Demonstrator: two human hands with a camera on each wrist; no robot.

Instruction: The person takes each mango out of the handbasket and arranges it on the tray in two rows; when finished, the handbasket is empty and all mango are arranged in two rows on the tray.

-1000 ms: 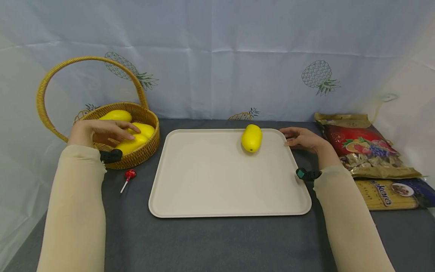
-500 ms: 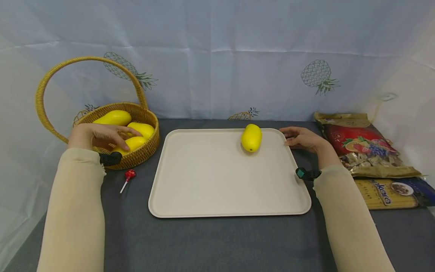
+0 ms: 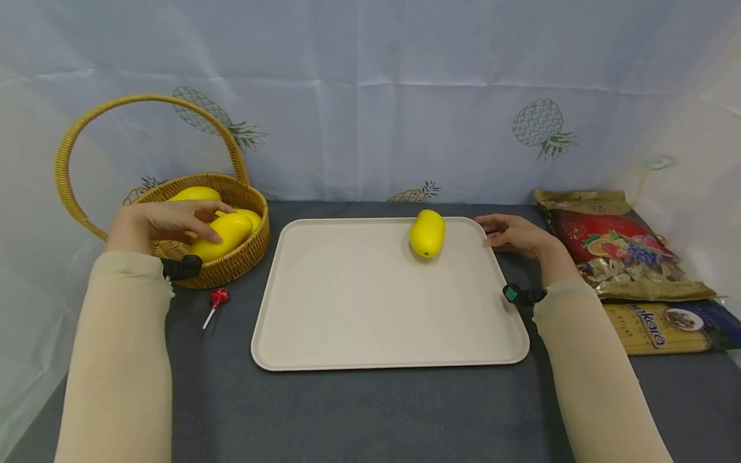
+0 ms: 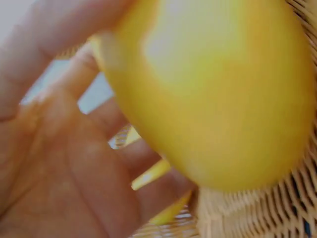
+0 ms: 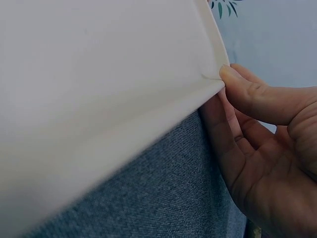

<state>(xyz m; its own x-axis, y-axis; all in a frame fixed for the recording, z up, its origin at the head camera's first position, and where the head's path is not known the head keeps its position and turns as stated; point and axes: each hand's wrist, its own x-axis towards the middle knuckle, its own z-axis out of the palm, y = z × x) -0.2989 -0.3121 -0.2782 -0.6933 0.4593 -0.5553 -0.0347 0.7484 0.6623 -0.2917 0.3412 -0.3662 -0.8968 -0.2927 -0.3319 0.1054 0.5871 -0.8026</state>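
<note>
My left hand point(image 3: 170, 222) is inside the wicker basket point(image 3: 243, 260), its thumb and fingers around a smooth yellow mango point(image 3: 228, 235). In the left wrist view this mango point(image 4: 218, 99) fills much of the picture, the thumb on one side and the other fingers reaching behind it. More yellow mangoes lie in the basket, among them one at the back point(image 3: 197, 193). Over at the far right corner of the beige tray point(image 3: 370, 302), my right hand point(image 3: 515, 235) pinches the rim, as the right hand point(image 5: 267, 129) in its wrist view shows. One mango point(image 3: 427, 233) lies on the tray.
A red lollipop point(image 3: 217, 301) lies between the basket and the tray. The basket's tall handle point(image 3: 145, 99) arches over the left hand. To the right are a candy bag point(image 3: 622, 251) and a pasta pack point(image 3: 657, 329). A pineapple-print cloth hangs behind.
My left hand has closed around the front mango in the basket and raised it slightly. The right hand stays at the tray corner, and the mango on the tray has not moved.
</note>
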